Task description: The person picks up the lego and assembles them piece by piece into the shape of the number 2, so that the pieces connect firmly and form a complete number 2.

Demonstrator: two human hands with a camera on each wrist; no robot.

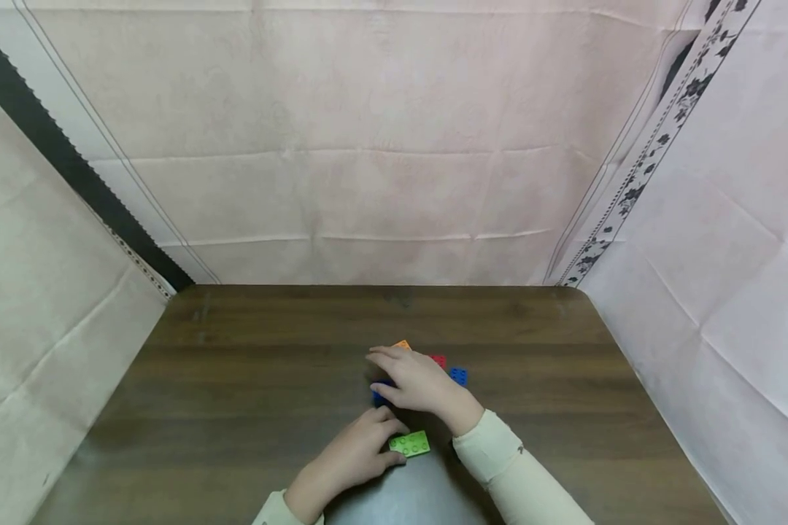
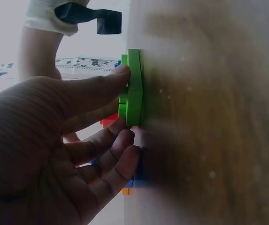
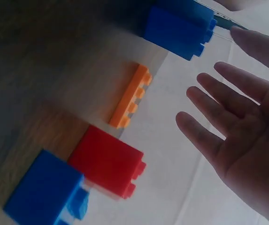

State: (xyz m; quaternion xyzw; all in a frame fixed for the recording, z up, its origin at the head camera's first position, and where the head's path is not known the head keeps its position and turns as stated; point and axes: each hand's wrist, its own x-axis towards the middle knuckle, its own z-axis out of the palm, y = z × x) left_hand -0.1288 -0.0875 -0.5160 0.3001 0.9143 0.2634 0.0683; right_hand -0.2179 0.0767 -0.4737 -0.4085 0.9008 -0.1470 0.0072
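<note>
On the wooden table lies a flat light-green building brick (image 1: pixel 410 443), studs up. My left hand (image 1: pixel 361 456) holds it, thumb at the near side and fingers at the far side. The left wrist view shows the thumb against the edge of the green brick (image 2: pixel 134 89), just above the tabletop. My right hand (image 1: pixel 420 383) hovers with spread fingers over a blue brick (image 1: pixel 379 397), which it partly covers in the head view. From the right wrist, the fingers appear apart from that blue brick (image 3: pixel 181 30), with nothing between them.
Beyond the right hand stand an orange brick (image 1: pixel 403 344), a red brick (image 1: pixel 439 361) and a second blue brick (image 1: pixel 458 375). Pale cloth (image 1: pixel 394 182) hangs behind the table (image 1: pixel 236 408) and along both sides.
</note>
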